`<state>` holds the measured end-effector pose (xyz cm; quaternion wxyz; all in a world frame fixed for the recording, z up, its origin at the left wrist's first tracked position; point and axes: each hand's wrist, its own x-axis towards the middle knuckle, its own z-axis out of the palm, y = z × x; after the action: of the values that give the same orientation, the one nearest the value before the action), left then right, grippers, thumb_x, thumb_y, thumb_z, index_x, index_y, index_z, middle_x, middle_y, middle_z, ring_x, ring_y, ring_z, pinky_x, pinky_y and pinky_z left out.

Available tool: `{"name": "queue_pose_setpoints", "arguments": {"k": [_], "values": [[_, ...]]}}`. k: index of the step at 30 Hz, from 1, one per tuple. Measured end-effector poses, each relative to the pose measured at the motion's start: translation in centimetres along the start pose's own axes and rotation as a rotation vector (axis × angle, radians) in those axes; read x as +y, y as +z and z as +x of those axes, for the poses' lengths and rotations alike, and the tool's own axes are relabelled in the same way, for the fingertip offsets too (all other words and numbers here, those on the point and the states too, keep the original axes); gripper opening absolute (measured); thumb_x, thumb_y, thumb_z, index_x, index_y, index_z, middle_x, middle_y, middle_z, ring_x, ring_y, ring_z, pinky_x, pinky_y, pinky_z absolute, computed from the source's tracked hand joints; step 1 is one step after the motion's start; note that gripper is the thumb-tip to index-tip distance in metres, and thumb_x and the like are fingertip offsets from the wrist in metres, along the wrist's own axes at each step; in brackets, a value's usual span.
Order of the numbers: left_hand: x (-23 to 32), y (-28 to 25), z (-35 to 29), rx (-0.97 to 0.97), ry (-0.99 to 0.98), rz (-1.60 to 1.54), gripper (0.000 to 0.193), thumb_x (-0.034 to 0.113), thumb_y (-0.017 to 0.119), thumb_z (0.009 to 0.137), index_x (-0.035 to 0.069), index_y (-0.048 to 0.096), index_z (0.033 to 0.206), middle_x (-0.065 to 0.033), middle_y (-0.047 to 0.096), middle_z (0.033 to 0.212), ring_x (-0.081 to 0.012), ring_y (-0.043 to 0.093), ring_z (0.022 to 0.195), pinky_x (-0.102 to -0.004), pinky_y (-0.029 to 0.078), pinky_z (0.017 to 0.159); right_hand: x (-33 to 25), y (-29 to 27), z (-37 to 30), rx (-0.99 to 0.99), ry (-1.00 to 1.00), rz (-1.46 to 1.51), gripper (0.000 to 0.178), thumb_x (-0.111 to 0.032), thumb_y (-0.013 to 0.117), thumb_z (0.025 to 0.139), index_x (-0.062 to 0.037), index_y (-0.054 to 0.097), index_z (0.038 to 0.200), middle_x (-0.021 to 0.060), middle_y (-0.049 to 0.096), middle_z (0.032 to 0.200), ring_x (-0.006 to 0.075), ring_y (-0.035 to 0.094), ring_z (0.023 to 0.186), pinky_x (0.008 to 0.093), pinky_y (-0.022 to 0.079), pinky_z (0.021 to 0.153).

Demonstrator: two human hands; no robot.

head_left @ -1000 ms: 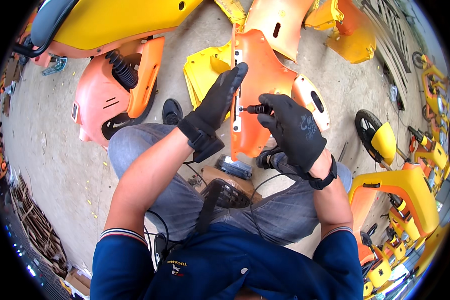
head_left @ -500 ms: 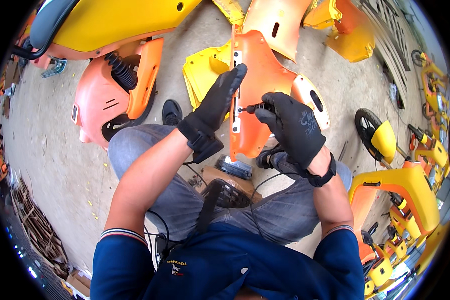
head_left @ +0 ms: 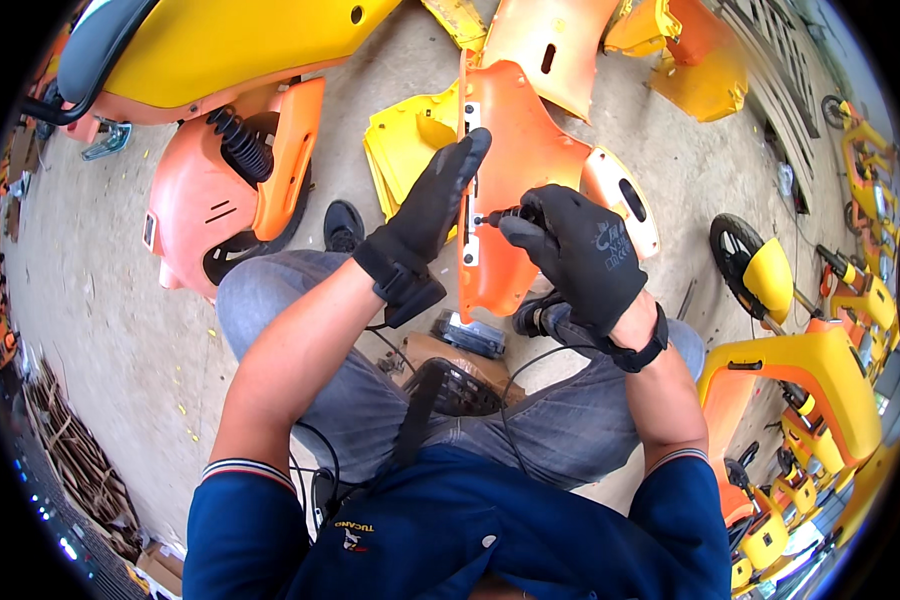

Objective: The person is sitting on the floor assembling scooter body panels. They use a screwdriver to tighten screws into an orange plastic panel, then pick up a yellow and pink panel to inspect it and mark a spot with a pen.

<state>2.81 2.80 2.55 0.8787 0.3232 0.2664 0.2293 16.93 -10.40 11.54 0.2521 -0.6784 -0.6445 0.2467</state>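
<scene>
An orange plastic scooter panel (head_left: pixel 520 130) stands between my knees, with a row of white pieces and dark screw heads along its left edge. My left hand (head_left: pixel 435 195), in a black glove, lies against that edge with its fingers stretched straight up. In my right hand (head_left: pixel 585 250), also gloved in black, is a small dark screwdriver (head_left: pixel 498 216), its fingers wrapped round the handle. The screwdriver points left, and its tip meets the panel's edge at a screw spot below my left fingertips. My right palm hides most of the handle.
Left stands a yellow and orange scooter body (head_left: pixel 220 50) with a pink-orange rear fender (head_left: pixel 185 200). Yellow panels (head_left: pixel 410 135) and another orange panel (head_left: pixel 545 50) lie beyond. A dark plastic box (head_left: pixel 468 335) sits between my feet. Several yellow scooters (head_left: pixel 800 375) line the right.
My right hand has turned slightly on the screwdriver, its thumb shifting a little left and down. My left hand and the panel are almost unmoved.
</scene>
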Motion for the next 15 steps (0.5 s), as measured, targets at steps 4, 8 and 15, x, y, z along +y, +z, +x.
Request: {"name": "queue_pose_setpoints", "arguments": {"k": [4, 8, 15], "values": [[-0.1, 0.1, -0.1, 0.011, 0.021, -0.002, 0.037, 0.036, 0.058, 0.101, 0.012, 0.056, 0.129, 0.0021, 0.063, 0.105, -0.0069, 0.063, 0.092, -0.0251, 0.053, 0.082, -0.5, -0.2, 0.0, 0.043, -0.033, 0.159, 0.033, -0.011, 0.070, 0.085, -0.0029, 0.057, 0.114, 0.0155, 0.061, 0.103, 0.0364, 0.064, 0.081, 0.0423, 0.052, 0.071], [-0.6, -1.3, 0.6, 0.005, -0.008, 0.041, 0.040, 0.036, 0.058, 0.100, 0.012, 0.054, 0.132, 0.0012, 0.062, 0.109, -0.0073, 0.063, 0.095, -0.0252, 0.053, 0.083, 0.1, -0.1, 0.2, 0.031, -0.143, 0.061, 0.034, -0.012, 0.072, 0.085, -0.0023, 0.057, 0.114, 0.0159, 0.061, 0.103, 0.0362, 0.065, 0.083, 0.0419, 0.052, 0.073], [-0.5, -0.5, 0.2, 0.011, -0.007, -0.003, 0.043, 0.035, 0.058, 0.100, 0.010, 0.053, 0.134, -0.0003, 0.063, 0.114, -0.0089, 0.063, 0.100, -0.0270, 0.053, 0.087, -0.4, -0.1, 0.0, -0.019, 0.074, 0.047, 0.028, -0.008, 0.067, 0.087, -0.0025, 0.057, 0.113, 0.0159, 0.060, 0.103, 0.0355, 0.064, 0.085, 0.0419, 0.052, 0.074]]}}
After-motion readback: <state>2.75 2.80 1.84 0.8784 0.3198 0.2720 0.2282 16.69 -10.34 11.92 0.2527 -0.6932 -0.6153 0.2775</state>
